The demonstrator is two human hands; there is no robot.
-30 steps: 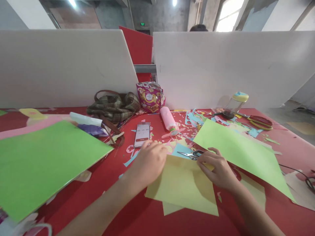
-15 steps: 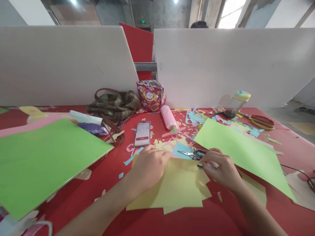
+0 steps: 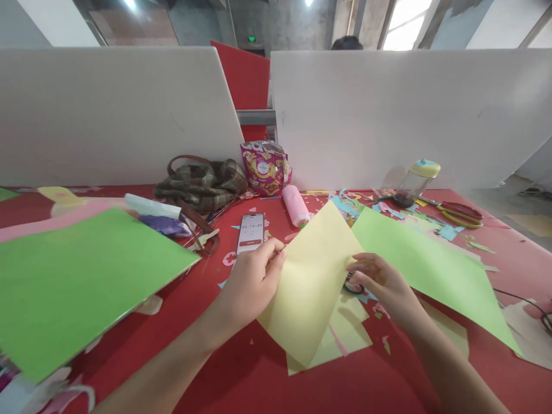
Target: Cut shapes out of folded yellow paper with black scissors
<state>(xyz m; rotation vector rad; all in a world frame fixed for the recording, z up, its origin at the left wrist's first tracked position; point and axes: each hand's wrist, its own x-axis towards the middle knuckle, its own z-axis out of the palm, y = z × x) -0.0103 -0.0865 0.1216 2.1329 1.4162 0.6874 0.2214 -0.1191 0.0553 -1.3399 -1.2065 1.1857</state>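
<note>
A yellow sheet of paper [image 3: 313, 276] is raised and tilted above the red table, its top corner pointing away. My left hand [image 3: 254, 279] pinches its left edge between thumb and fingers. At the sheet's right edge is my right hand [image 3: 382, 282], fingers curled with thumb near forefinger; whether it grips the edge is hard to tell. Beneath lie more yellow sheets [image 3: 353, 336] with a thin pink strip on them. The scissors [image 3: 354, 286] show only a dark handle beside my right fingers, the blades hidden behind the sheet.
Green paper lies left [image 3: 86, 287] and right [image 3: 431, 270]. Further back are a phone [image 3: 250, 230], a pink bottle [image 3: 295, 206], a snack bag [image 3: 264, 167], a plaid bag [image 3: 202, 184], a clear jar [image 3: 416, 183], red-and-yellow-handled pliers [image 3: 461, 215] and paper scraps. White panels [image 3: 388, 115] stand behind.
The yellow sheet has come up off the pile and turned, with my left hand on its edge. My right hand has shifted slightly. The pink strip and the phone's timer now show.
</note>
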